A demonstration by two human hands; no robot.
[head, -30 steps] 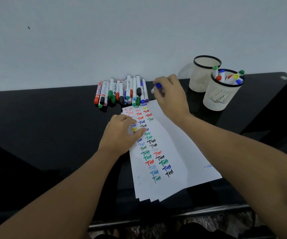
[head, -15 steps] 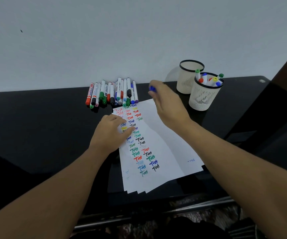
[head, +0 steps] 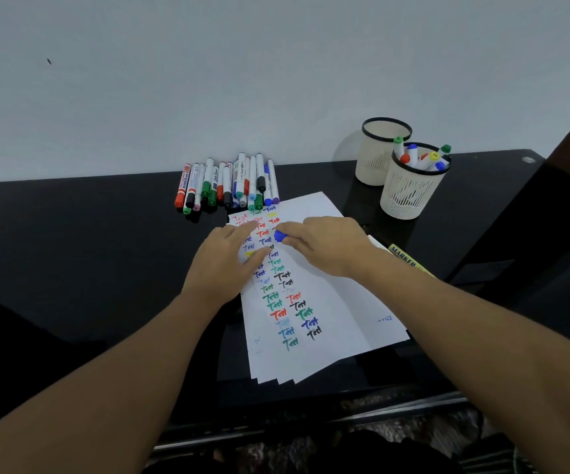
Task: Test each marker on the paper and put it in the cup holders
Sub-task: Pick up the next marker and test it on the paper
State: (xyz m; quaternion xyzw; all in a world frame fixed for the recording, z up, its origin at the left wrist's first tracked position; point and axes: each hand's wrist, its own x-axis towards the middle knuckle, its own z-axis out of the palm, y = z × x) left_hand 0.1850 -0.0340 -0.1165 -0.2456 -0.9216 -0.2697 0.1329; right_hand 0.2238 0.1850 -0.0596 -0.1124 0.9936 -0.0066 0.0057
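R hand [head: 328,246] fingers pinch blue marker [head: 279,236]; L hand [head: 226,265] flat on paper [head: 331,302]. I'd worry abt cap-pull smearing ink.

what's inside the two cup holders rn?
Near cup holder holds several capped markers: green, blue, red and yellow caps show above the rim; lower bodies are hidden by the wall. Far cup holder shows nothing above its rim; its bottom isn't visible.
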